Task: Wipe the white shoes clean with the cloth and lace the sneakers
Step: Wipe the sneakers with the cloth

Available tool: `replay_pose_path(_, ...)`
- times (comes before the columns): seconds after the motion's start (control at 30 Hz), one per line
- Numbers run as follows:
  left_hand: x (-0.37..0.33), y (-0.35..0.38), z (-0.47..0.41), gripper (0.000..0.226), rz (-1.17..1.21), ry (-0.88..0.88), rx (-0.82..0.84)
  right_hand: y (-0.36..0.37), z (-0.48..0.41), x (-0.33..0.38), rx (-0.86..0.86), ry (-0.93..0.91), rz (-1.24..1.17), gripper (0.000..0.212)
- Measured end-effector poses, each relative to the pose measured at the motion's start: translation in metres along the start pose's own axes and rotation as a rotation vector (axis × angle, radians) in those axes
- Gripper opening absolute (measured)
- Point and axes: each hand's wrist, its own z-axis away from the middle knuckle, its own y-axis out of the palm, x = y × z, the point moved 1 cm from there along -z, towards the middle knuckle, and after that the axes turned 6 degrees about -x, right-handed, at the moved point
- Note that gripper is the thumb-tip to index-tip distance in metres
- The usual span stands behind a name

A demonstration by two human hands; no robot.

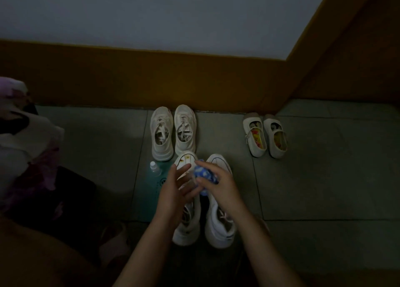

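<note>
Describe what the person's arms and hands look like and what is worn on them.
The left hand and right hand are bare: no gloves. Both forearms are uncovered, no sleeve in view. No ring, watch or bracelet shows, though the light is dim.

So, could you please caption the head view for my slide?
Right hand grips blue cloth over white sneakers, left hand open; another sneaker pair and a strapped pair sit near the wall.
</note>
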Motion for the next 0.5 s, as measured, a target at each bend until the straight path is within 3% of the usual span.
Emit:
replay_pose_path(0.1, -0.005, -0.004, -0.009, 0.037, -0.013, -0.013, -0.035, -0.005, -0.015, -0.003, -0.055, 0.006, -0.001, 0.038)
replay_pose_path(0.17, -0.005, -0.008, -0.013, 0.029, -0.179, 0.124, -0.124, -0.007, -0.028, -0.004, -0.099, 0.005, 0.025, 0.037)
replay_pose_path(0.23, -0.001, -0.017, -0.016, 0.029, -0.594, 0.387, -0.277, -0.008, -0.044, -0.004, -0.149, 0.038, 0.006, 0.038)
replay_pose_path(0.3, 0.01, -0.022, -0.018, 0.048, -0.992, 0.523, -0.373, -0.006, -0.063, -0.004, -0.182, 0.053, 0.021, 0.036)
replay_pose_path(0.4, 0.031, -0.017, -0.023, 0.083, -1.035, 0.392, -0.391, 0.001, -0.089, -0.007, -0.167, 0.045, 0.15, 0.029)
replay_pose_path(0.5, 0.045, -0.011, -0.031, 0.096, -1.009, 0.327, -0.422, 0.014, -0.111, -0.011, -0.092, 0.043, 0.238, 0.023)
